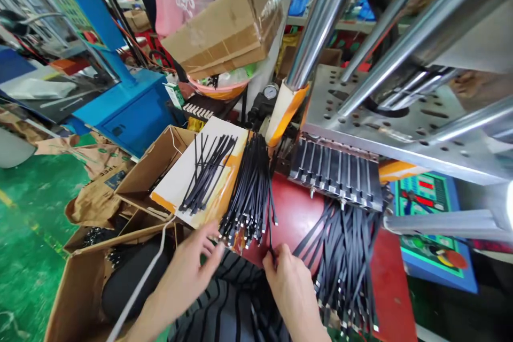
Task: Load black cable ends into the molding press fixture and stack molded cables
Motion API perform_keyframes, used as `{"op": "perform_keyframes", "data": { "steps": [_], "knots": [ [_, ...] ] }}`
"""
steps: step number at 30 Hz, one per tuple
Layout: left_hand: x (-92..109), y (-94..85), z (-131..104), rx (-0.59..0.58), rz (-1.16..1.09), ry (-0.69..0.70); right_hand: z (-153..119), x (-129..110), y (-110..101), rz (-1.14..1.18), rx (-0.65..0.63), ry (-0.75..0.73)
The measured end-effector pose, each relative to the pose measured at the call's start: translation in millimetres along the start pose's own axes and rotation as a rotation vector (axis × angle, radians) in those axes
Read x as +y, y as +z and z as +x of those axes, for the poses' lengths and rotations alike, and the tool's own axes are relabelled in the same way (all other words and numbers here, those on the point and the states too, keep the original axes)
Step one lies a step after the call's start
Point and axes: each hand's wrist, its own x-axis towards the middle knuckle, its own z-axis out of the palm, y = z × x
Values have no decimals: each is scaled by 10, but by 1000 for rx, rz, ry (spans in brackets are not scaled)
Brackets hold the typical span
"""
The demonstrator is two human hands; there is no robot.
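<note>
My right hand (289,283) is closed, thumb against fingers, on a thin black cable (270,232) at the front edge of the red tabletop (296,208). To its left, my left hand (200,256) has its fingers apart and slightly bent, with nothing seen in it. Its fingertips are close to the metal-tipped ends of a thick pile of black cables (250,187). A smaller bunch of black cables (208,176) lies on a white board with orange edges (172,176). Flat black cables (348,256) hang from a slotted metal fixture (336,171) at right.
Metal columns (326,21) and a drilled steel plate (420,112) stand over the fixture. A control panel (430,224) is at right. Open cardboard boxes (76,278) stand at lower left, crossed by a white cord (140,283). A tilted carton (224,26) sits behind.
</note>
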Motion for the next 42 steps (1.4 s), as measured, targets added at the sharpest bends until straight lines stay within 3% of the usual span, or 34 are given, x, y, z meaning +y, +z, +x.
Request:
{"op": "perform_keyframes", "data": {
  "steps": [2,4,5,8,10,12,14,16,18,22,28,30,33,35,38,40,42],
  "knots": [
    [47,225,-87,-395,-216,-55,-49,86,-102,140,17,-43],
    [60,492,-105,-626,-496,-130,-176,151,-214,298,-38,-66],
    [66,623,-87,-642,-633,-174,-256,166,-268,372,-82,-67],
    [121,916,43,-456,-943,-281,-482,168,-402,537,-250,-76],
    [188,983,144,-381,-1033,-300,-566,192,-459,590,-394,-114],
    [254,960,213,-388,-1030,-256,-572,256,-474,593,-469,-106],
    [299,896,236,-429,-928,-180,-518,333,-430,511,-355,6],
    [313,836,225,-466,-786,-106,-447,374,-334,321,-157,161],
    [296,807,203,-476,-649,-63,-401,350,-220,121,-59,225],
    [203,831,175,-467,-474,-46,-394,194,-92,-43,-72,174],
    [128,845,160,-453,-303,-32,-309,208,-166,-61,-95,277],
    [148,857,161,-487,-284,-64,-310,262,-229,30,-82,288],
    [216,947,181,-583,-417,-159,-464,290,-347,406,-73,157],
    [283,1041,207,-619,-641,-247,-660,299,-423,632,-174,41],
    [397,1146,232,-650,-939,-358,-931,407,-538,734,-439,-27],
    [462,1158,204,-708,-991,-331,-974,531,-625,821,-526,29],
    [503,1129,131,-783,-912,-233,-866,615,-705,1020,-472,110]
  ]
}}
